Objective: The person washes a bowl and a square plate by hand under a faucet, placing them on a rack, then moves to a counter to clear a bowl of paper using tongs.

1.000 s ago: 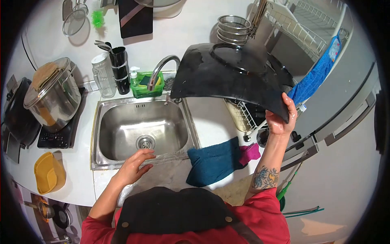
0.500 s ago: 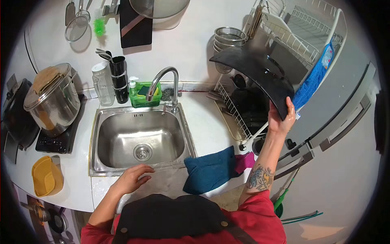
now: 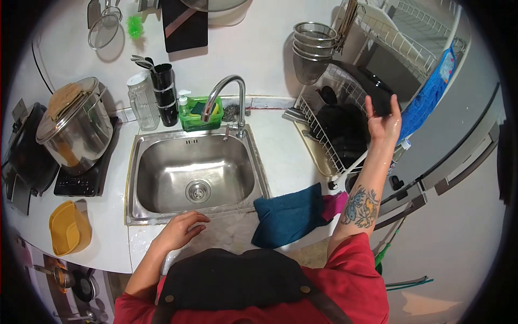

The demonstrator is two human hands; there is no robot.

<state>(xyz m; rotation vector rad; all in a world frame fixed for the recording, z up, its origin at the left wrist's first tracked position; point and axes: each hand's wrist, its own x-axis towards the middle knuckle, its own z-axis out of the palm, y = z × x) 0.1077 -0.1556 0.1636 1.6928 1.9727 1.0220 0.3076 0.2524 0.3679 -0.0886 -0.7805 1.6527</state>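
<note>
My right hand (image 3: 384, 121) is raised at the dish rack (image 3: 318, 137), its fingers and thumb around the near end of a black curved plate (image 3: 372, 83). The plate's far end reaches back toward the hanging strainers (image 3: 313, 48). Dark dishes (image 3: 342, 127) stand in the rack's lower level. My left hand (image 3: 186, 228) rests at the front edge of the steel sink (image 3: 156, 181), fingers loosely spread and holding nothing. Between my hands, a dark teal cloth (image 3: 288, 216) lies on the counter beside a magenta cloth (image 3: 334, 206).
A curved faucet (image 3: 240, 100) rises behind the sink, near a green sponge holder (image 3: 200, 116). Left are a glass jar (image 3: 143, 102), black cups (image 3: 164, 94), a steel pot (image 3: 81, 129) and a yellow container (image 3: 70, 229). A blue cloth (image 3: 426, 105) hangs right.
My right hand has moved up and farther into the rack with the black plate, which now shows more edge-on. My left hand has stayed by the sink edge. The view has shifted slightly.
</note>
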